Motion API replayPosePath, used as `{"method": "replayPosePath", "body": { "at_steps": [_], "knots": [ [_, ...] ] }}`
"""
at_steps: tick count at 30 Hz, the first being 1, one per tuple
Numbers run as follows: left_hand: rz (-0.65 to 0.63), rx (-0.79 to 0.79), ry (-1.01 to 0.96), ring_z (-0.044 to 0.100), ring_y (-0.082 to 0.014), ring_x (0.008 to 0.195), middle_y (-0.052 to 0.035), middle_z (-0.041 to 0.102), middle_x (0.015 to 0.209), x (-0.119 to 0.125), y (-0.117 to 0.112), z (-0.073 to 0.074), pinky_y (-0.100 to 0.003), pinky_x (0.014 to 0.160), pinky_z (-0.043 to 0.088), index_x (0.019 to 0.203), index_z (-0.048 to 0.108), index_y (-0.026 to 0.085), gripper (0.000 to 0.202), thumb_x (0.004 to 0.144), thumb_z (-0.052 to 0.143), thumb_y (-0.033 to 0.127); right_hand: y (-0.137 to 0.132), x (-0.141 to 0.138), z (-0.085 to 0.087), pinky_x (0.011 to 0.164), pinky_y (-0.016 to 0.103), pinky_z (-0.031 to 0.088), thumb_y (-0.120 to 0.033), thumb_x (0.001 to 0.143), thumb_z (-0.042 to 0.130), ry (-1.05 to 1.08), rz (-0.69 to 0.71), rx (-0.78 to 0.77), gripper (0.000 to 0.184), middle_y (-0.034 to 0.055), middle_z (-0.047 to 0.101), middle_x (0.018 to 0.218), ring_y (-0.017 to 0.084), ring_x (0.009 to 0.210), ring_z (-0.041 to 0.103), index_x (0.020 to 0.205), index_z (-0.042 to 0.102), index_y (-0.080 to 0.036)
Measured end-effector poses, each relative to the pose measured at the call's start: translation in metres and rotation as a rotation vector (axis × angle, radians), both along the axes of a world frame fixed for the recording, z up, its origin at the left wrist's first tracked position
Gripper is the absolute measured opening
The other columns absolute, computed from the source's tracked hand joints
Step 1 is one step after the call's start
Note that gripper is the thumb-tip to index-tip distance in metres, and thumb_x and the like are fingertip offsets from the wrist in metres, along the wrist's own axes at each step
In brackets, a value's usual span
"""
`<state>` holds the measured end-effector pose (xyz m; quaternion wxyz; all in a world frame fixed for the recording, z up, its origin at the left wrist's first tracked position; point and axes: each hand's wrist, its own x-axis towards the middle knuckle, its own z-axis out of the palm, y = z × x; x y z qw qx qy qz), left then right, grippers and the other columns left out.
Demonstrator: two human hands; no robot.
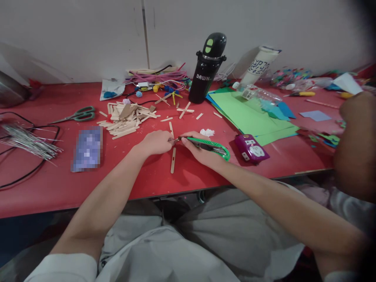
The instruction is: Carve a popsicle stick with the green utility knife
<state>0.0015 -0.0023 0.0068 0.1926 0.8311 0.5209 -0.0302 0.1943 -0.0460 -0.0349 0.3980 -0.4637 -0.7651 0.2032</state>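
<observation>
My right hand [199, 150] grips a green utility knife [210, 145], its blade pointing left toward my left fingertips. My left hand [155, 143] is closed, thumb and fingers pinched at the blade's tip; what they hold there is too small to make out. Just below both hands lies a wooden craft stick [172, 166] with a small slot cut in it. Another stick end [170, 126] shows just above the hands; whether the two are one piece is hidden. Behind them, crossed craft sticks [185, 110] lie near a crumpled white lump [207, 132].
A pile of craft sticks [126, 117], scissors [80, 114] and a blurred purple packet [87, 149] lie left. A black bottle [206, 72] stands behind. Green sheets [249, 113] and a purple case [251, 149] are right, with another person's arm [355, 145] at the edge.
</observation>
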Motion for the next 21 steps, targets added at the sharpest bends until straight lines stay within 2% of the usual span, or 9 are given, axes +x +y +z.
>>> {"method": "replayPosePath", "body": {
  "at_steps": [7,11,17,21],
  "knots": [
    [0.000,0.003,0.003,0.065,-0.0240,0.082,-0.0098,0.073,0.092,0.0001,-0.0003,-0.0005,-0.032,0.066,0.039,0.080,0.065,0.021,0.027,0.092,0.046,0.036,-0.0017,0.0006,0.0011,0.084,0.035,0.055,-0.045,0.100,0.051,-0.001,-0.006,-0.020,0.027,0.0063,0.075,0.097,0.022,0.093,0.070,0.099,0.066,-0.022],
    [0.003,-0.001,0.002,0.065,-0.0247,0.083,-0.0107,0.073,0.091,0.0003,-0.0005,-0.0004,-0.033,0.068,0.041,0.081,0.067,0.021,0.031,0.092,0.045,0.040,-0.0021,0.0021,0.0026,0.081,0.033,0.055,-0.046,0.101,0.049,-0.032,0.004,-0.043,0.029,0.0051,0.073,0.093,0.021,0.087,0.069,0.097,0.065,-0.023],
    [0.006,-0.008,-0.013,0.066,-0.0256,0.084,-0.0109,0.074,0.092,-0.0002,-0.0004,0.0002,-0.033,0.068,0.042,0.082,0.068,0.021,0.035,0.094,0.045,0.045,0.0026,0.0034,-0.0025,0.078,0.035,0.055,-0.057,0.102,0.040,-0.136,0.053,-0.011,0.041,0.0054,0.069,0.086,0.021,0.084,0.066,0.087,0.059,-0.024],
    [0.002,-0.001,-0.005,0.066,-0.0251,0.084,-0.0104,0.074,0.092,-0.0006,-0.0011,0.0010,-0.032,0.067,0.041,0.080,0.066,0.021,0.036,0.095,0.044,0.045,-0.0001,0.0021,0.0001,0.081,0.035,0.055,-0.057,0.102,0.044,-0.058,0.018,-0.025,0.039,0.0054,0.071,0.091,0.021,0.089,0.068,0.093,0.062,-0.023]
  ]
}}
